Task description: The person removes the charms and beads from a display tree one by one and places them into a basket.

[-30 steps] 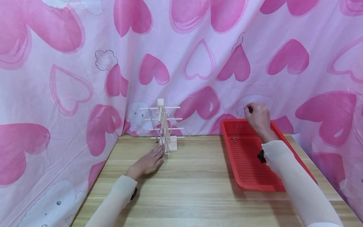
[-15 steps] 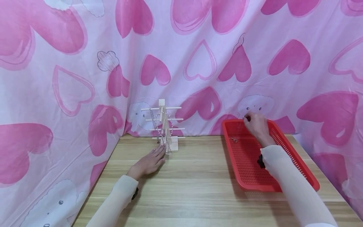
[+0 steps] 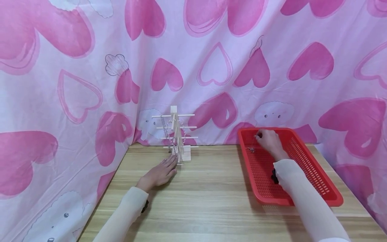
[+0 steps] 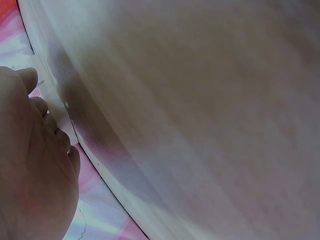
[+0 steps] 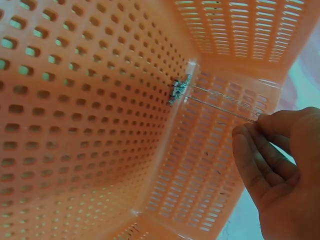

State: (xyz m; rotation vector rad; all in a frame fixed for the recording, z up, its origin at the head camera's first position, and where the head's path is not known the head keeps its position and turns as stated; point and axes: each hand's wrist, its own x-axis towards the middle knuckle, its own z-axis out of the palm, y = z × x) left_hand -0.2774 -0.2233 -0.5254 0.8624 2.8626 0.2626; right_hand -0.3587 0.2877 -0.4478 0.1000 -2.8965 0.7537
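Note:
My right hand [image 3: 267, 140] is low inside the red perforated basket [image 3: 314, 174] and pinches a thin silver chain [image 5: 220, 102]. The chain's pendant end [image 3: 250, 150] lies on the basket floor. In the right wrist view the chain runs taut from my fingertips [image 5: 257, 125] to the pendant [image 5: 179, 90]. My left hand [image 3: 160, 172] lies flat on the wooden table [image 3: 205, 201] with straight fingers, its fingertips at the base of a small wooden jewellery stand [image 3: 176, 134]. Beaded chains hang on the stand's pegs.
Pink heart-print cloth [image 3: 211, 67] closes off the back and both sides of the table. The basket stands at the table's right rear, the stand at the left rear. A black wrist-camera strap [image 3: 274, 176] shows at my right sleeve.
My right hand has come down from above the basket's back rim into the basket, lowering the chain until its pendant rests on the floor. The left hand has stayed put.

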